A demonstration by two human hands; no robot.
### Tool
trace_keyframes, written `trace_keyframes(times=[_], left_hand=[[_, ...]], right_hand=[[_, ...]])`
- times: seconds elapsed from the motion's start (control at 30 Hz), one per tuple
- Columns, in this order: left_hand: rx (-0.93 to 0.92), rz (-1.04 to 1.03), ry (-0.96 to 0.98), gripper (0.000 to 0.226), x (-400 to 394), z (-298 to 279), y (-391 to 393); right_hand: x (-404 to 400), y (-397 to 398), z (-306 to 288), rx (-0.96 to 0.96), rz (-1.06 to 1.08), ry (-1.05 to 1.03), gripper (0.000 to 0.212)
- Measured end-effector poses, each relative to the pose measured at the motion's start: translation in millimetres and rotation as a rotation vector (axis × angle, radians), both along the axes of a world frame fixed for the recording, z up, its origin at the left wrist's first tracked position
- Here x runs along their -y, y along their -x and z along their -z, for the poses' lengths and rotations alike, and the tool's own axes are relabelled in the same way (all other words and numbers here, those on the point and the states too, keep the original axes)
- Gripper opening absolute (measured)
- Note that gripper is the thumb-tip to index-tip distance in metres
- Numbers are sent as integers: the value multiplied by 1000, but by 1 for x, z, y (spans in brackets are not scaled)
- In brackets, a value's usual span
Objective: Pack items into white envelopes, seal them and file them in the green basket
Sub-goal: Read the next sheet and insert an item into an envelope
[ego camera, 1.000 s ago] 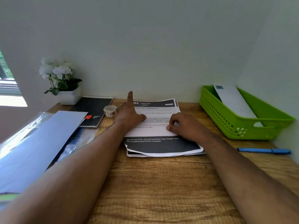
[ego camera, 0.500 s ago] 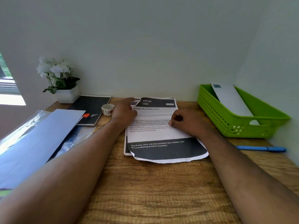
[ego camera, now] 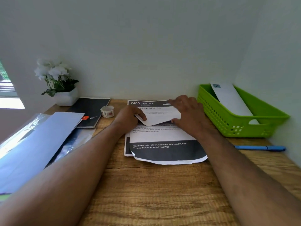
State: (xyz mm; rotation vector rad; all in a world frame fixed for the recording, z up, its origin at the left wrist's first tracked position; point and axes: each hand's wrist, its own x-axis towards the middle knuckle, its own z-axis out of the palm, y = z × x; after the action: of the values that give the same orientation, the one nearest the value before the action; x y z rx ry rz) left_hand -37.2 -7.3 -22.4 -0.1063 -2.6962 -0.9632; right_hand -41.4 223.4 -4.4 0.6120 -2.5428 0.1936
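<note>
- a green basket (ego camera: 231,126) is sitting at the right rear of the wooden counter (ego camera: 154,193), and one white envelope (ego camera: 231,100) is leaning inside it, its top end poking above the rim against the wall.
- a blue pen (ego camera: 259,147) is lying on the counter just in front of the basket.
- a potted plant (ego camera: 57,82) with white flowers is standing in the left rear corner; a black notebook (ego camera: 91,111) is lying beside it, and a small roll of tape (ego camera: 107,111) is sitting between the notebook and the papers.
- a pile of white envelopes (ego camera: 37,144) and clear plastic sleeves is lying along the left edge, overlapping the notebook's near corner.
- a stack of printed sheets (ego camera: 162,144) is lying in the middle of the counter, between the two forearms.
- the top sheet (ego camera: 159,118) is bending over on itself, its far edge curling toward the person.
- the left hand (ego camera: 128,118) is pinching the curled paper's left corner, thumb on top.
- the right hand (ego camera: 189,113) is gripping the folded part's right side, fingers curling over its far edge.
</note>
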Motion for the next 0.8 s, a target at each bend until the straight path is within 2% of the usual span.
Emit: trace_keyframes(times=[0.07,0.13,0.17,0.27,0.37,0.4,0.43,0.47,0.53,0.63,0.7,0.8], left_hand=[[33,23,8,55,0,1,1],[50,37,-48,60,2,2,4],[55,43,-86,62,3,3,3],[-88,-3,-209,61,4,1,1],[-305,-45,-565,55,-1,-7,-4],[-348,-54,-622,53,-5,-9,-5],[-363,-57,-595,51,-11,-12,-8],[-349,-43,-488,46,-19,-14,-11],[-218,63,-137,33,-31,-9,-10],[117,223,404,52,-42,4,-4],[216,246,540,56,-43,7,-2],[227,254,568,58,-43,8,-2]], right_hand=[[-2,3,6,183,-49,-98,50],[-3,5,12,415,-129,1,36],[-3,5,13,469,-146,61,33],[-2,4,9,485,-147,101,29],[1,4,6,476,-140,79,28],[1,4,6,470,-136,74,27],[1,4,6,462,-132,69,26],[1,5,6,459,-128,67,25],[2,5,5,459,-128,84,24],[6,7,8,414,-110,80,26],[12,9,14,383,-79,61,34],[24,11,22,413,-74,-40,45]])
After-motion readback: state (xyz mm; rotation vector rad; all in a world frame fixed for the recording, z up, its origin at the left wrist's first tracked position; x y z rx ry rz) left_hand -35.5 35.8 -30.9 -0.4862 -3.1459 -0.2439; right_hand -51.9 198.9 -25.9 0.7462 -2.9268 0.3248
